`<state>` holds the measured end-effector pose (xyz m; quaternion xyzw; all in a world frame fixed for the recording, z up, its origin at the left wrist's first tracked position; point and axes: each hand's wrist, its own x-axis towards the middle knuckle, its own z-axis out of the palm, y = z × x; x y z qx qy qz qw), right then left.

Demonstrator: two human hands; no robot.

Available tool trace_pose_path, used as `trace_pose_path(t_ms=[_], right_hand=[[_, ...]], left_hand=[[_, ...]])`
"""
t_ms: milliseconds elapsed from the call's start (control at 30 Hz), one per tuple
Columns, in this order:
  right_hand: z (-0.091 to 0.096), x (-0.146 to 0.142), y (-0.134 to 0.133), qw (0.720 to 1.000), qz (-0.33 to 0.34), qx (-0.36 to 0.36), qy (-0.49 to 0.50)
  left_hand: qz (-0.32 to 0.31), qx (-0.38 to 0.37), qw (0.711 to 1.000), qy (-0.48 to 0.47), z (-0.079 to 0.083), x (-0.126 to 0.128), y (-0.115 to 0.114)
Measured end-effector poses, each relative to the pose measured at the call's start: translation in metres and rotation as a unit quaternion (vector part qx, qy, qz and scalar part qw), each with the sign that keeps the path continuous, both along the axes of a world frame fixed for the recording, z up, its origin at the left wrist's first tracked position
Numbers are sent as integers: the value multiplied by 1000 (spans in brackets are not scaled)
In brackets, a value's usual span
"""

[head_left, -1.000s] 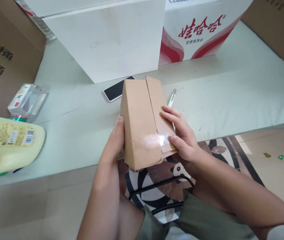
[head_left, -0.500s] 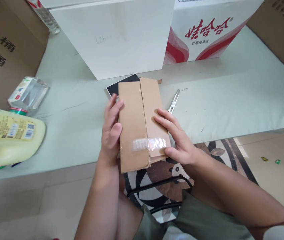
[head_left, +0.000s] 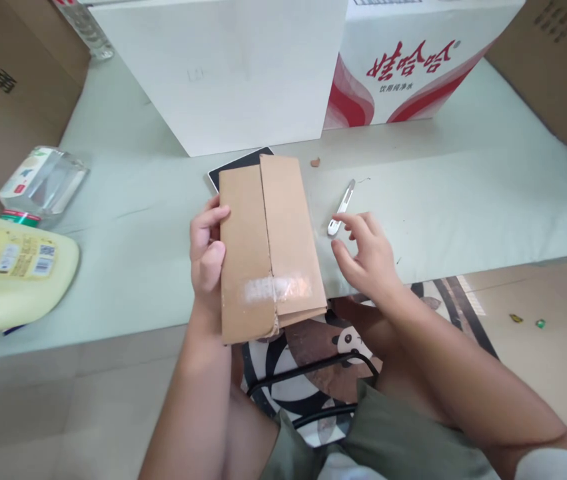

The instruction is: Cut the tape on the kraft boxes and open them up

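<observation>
A small brown cardboard box (head_left: 290,220), its flaps meeting at a lengthwise seam, has clear tape across the near end. My left hand (head_left: 208,250) grips its left side, with fingers partly hidden behind it. The near end of the box juts past the table's front edge. To the right, my right hand (head_left: 366,257) is off the box, thumb and fingers apart and holding nothing. Its fingertips hover at the handle end of a white utility knife (head_left: 342,208) lying on the table. A dark flat panel with a white border (head_left: 236,167) lies partly under the box.
A tall white carton (head_left: 258,80) and a red-and-white water carton (head_left: 388,87) stand at the back. On the left are a clear bottle (head_left: 58,183) lying down and a yellow jug (head_left: 28,273). A cardboard scrap (head_left: 316,162) lies beyond the knife.
My right hand has let go of the box's right side and moved toward the utility knife. The box, in my left hand, has shifted a little left in view.
</observation>
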<state>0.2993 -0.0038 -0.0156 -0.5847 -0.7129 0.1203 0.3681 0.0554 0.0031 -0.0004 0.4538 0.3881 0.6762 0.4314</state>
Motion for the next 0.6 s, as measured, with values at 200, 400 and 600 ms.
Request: trace_pose_path(t_ms=[200,400,600], right_hand=[[-1,5,13,960,-30,-206,-188],[11,3,8,936,-43,-270,-222],[17,4,8,953,-23,-252,-165]], left_hand=[[11,8,1000,2,-1,4,0],[10,7,1000,-4,-3,4,1],[15,8,1000,15,-4,6,-1]])
